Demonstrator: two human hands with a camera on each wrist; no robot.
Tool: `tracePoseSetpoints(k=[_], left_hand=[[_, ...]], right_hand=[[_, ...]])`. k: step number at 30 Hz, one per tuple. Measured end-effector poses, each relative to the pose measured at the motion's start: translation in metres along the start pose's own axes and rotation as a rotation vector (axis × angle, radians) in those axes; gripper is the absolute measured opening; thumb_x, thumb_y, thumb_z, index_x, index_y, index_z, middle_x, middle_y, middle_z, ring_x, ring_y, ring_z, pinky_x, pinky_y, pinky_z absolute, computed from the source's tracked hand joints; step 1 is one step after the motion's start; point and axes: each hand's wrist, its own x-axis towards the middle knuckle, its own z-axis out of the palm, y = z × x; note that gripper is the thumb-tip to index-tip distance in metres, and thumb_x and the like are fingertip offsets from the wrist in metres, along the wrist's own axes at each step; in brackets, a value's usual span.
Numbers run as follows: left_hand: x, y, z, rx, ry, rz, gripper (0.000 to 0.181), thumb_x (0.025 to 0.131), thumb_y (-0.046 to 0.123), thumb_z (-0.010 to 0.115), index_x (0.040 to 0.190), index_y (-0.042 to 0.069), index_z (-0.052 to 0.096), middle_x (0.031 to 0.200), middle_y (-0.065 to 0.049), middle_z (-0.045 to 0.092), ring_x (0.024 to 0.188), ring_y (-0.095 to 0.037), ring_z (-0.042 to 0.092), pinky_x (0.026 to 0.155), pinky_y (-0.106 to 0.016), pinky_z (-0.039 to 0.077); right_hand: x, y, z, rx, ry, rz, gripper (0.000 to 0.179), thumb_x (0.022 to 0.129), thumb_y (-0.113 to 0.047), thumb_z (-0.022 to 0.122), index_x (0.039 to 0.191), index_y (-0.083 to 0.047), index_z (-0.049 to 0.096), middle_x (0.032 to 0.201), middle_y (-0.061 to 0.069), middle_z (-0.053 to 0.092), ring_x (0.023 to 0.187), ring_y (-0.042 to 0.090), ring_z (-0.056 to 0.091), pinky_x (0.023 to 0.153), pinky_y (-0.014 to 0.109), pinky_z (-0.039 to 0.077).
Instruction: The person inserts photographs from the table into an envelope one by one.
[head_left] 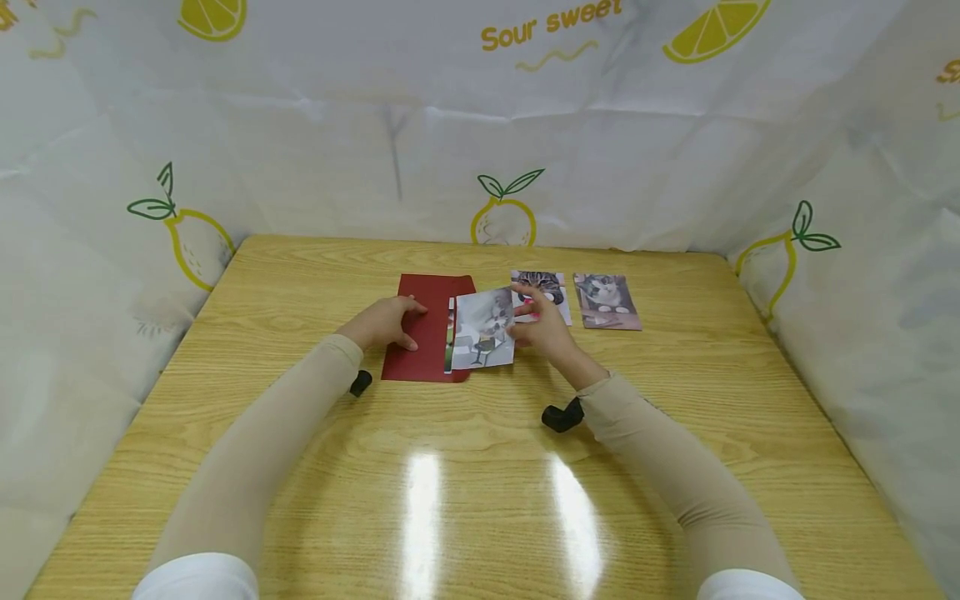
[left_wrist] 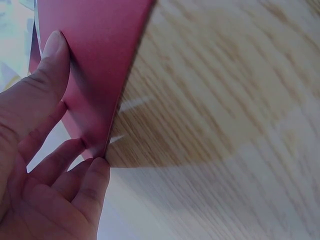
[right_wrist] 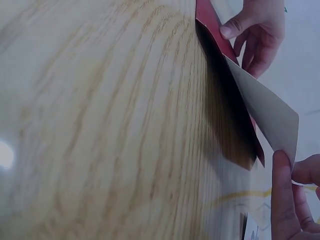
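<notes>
A red paper envelope (head_left: 438,287) lies on the table, its flap side towards the right. My left hand (head_left: 386,323) holds its left part, thumb on the red face and fingertips along the edge, as the left wrist view shows. Between thumb and fingers my right hand (head_left: 543,332) pinches the right edge of a cat photo card (head_left: 476,321). That card is tilted up over the envelope's right end, and its pale back (right_wrist: 265,107) faces the right wrist camera. A strip of another picture card (head_left: 449,350) shows beside its left edge; the rest is hidden.
A tabby cat photo (head_left: 558,308) lies partly behind my right hand. Another cat photo (head_left: 606,302) is to its right. All rest on a wooden table (head_left: 480,517), with a white lemon-printed curtain (head_left: 315,167) behind and at the sides.
</notes>
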Motion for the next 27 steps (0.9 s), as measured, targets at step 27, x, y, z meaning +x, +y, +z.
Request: tracePoseSetpoints(k=[27], left_hand=[[0.0019,-0.0008,-0.0005,0.021,-0.011,0.001,0.07,0.079,0.014,0.08,0.142,0.008,0.049,0.158,-0.016,0.027,0.146,-0.033,0.024,0.117,-0.043,0.031]], right_hand=[[0.0017,0.0043,0.0084,0.076,-0.013,0.088,0.076,0.086,0.008,0.064,0.152,-0.013,0.031,0.114,0.017,0.048,0.062,0.008,0.059,0.064,0.028,0.059]])
